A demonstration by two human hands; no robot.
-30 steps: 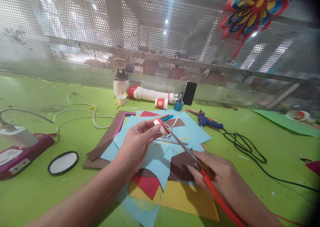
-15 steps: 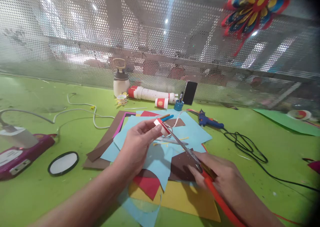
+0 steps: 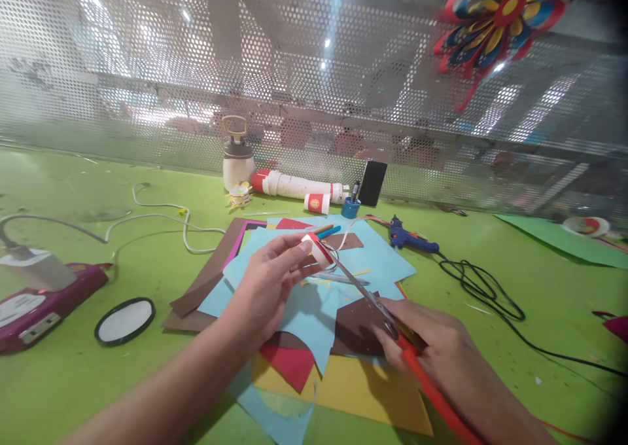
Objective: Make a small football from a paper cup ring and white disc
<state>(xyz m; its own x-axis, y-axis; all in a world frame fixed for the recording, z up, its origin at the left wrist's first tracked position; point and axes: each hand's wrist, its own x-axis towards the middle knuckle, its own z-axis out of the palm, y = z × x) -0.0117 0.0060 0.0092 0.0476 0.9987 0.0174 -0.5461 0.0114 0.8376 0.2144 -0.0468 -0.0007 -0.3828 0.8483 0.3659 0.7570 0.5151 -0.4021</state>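
Observation:
Between the thumb and fingers of my left hand (image 3: 272, 271) is a small red and white paper cup piece (image 3: 320, 251), held above the pile of paper. My right hand (image 3: 432, 330) grips a pair of scissors (image 3: 409, 360) with orange-red handles. Their blades point up and left, and the tips reach the red edge of the cup piece; whether they are cutting it I cannot tell. Beneath both hands lie light blue sheets (image 3: 309, 327), dark brown paper (image 3: 356, 324), a red piece (image 3: 292, 365) and a yellow sheet (image 3: 373, 392).
A blue glue gun (image 3: 413, 237) with a coiled black cord lies right. Behind the paper are a red and white cup (image 3: 316, 203), a blue pen pot (image 3: 350, 207), a phone (image 3: 373, 183) and a spray bottle (image 3: 238, 163). A purple power strip (image 3: 53, 307) sits left.
My left hand has turned the cup piece, so more of its white side and red rim shows by the blade tips. The right hand and scissors have hardly moved.

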